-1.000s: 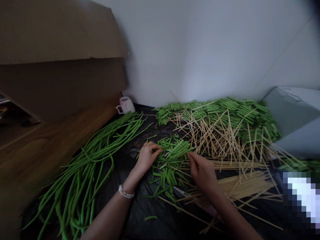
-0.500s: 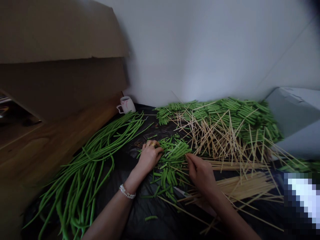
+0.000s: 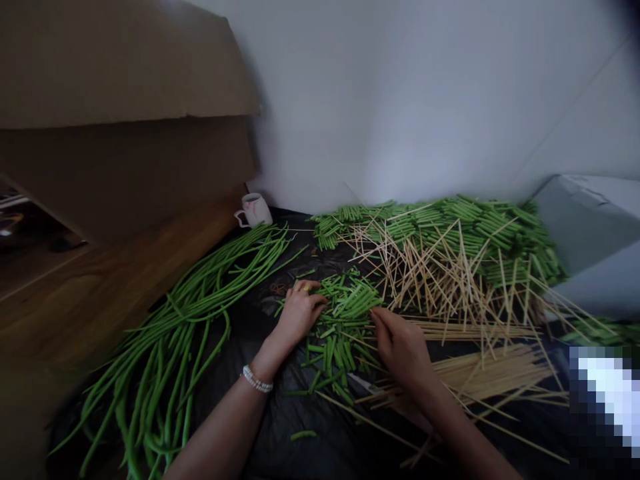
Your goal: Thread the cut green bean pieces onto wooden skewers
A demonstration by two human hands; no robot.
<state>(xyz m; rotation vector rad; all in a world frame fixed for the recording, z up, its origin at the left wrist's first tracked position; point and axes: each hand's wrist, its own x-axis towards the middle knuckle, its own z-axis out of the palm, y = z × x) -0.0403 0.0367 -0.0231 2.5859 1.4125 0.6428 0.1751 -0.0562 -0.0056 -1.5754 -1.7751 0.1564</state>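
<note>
Cut green bean pieces (image 3: 353, 300) lie in a loose heap between my hands on black plastic sheeting (image 3: 285, 440). At the heap's left edge is my left hand (image 3: 300, 310), with rings and curved fingers a little apart, and nothing visible between them. My right hand (image 3: 403, 337) is at the heap's right side, thumb and forefinger pinched together; what they hold is too small to make out. Beside and under the right forearm lie loose bamboo sticks (image 3: 495, 370). Beyond them, skewered bean bundles (image 3: 465, 223) are piled with their sticks pointing toward me.
Long uncut beans (image 3: 165, 353) spread over the left side. A white mug (image 3: 254, 210) stands at the back beside a cardboard box (image 3: 125, 73). At the right is a pale box (image 3: 590, 227). A wall rises behind the pile.
My left fingers have shifted very slightly at the heap's edge. The right hand remains pinched in nearly the same place.
</note>
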